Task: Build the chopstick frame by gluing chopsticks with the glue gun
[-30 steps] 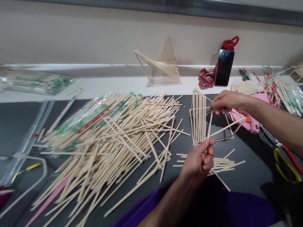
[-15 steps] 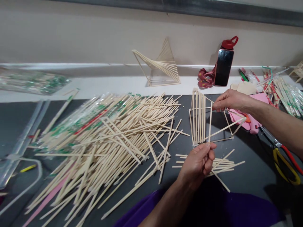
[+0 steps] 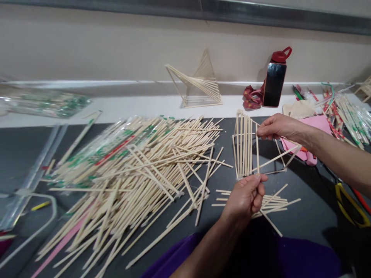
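Note:
A thin wooden stick [image 3: 257, 148] stands nearly vertical in the view, beside several parallel sticks on a stick frame [image 3: 243, 146]. Its lower end is pinched between the thumb and fingers of my left hand [image 3: 247, 195], at the frame's near edge. My right hand [image 3: 275, 126] pinches the same stick's upper end, near the frame's far edge. The frame's open side, with slanting sticks, extends to the right under my right arm. Just below the frame, loose short sticks [image 3: 274, 201] lie on the dark table [image 3: 315, 204], partly behind my left hand.
A large pile of sticks [image 3: 156, 170] covers the left and middle. Against the wall stand a finished-looking stick model [image 3: 199, 83], a phone [image 3: 274, 85] and a red-capped bottle [image 3: 280, 56]. Pink cloth [image 3: 319, 125] and yellow-handled pliers [image 3: 349, 208] lie at right.
My right hand has moved slightly left and down, bringing the stick's upper end closer to the parallel sticks. My left hand has stayed nearly in place. The view has shifted slightly.

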`<state>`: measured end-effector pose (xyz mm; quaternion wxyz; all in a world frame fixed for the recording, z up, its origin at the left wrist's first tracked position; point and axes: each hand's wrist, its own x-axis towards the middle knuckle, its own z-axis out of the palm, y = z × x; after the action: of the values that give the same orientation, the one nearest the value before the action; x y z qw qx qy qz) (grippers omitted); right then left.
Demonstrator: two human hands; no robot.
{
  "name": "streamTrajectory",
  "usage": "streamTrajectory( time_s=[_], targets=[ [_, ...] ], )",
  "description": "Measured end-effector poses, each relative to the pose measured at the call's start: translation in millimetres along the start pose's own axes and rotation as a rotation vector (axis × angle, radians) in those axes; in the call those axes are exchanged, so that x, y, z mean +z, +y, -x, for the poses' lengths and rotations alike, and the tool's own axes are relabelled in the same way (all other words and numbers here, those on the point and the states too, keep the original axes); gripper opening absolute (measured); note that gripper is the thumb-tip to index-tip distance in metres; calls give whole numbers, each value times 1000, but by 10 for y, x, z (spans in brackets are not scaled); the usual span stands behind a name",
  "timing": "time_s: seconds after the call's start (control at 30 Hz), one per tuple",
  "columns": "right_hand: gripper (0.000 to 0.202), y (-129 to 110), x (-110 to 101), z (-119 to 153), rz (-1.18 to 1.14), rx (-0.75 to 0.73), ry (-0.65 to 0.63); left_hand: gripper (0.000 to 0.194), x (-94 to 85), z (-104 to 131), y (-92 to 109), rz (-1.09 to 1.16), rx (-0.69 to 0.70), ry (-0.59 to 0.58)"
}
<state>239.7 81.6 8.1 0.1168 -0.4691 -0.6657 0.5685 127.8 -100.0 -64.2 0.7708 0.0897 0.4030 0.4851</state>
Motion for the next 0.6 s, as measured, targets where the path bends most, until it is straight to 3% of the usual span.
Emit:
streamTrajectory(
  time_s=[0.6],
  targets=[
    [21, -85, 32, -81, 16, -53, 17, 16, 11, 22, 28, 126, -15, 87]
  ],
)
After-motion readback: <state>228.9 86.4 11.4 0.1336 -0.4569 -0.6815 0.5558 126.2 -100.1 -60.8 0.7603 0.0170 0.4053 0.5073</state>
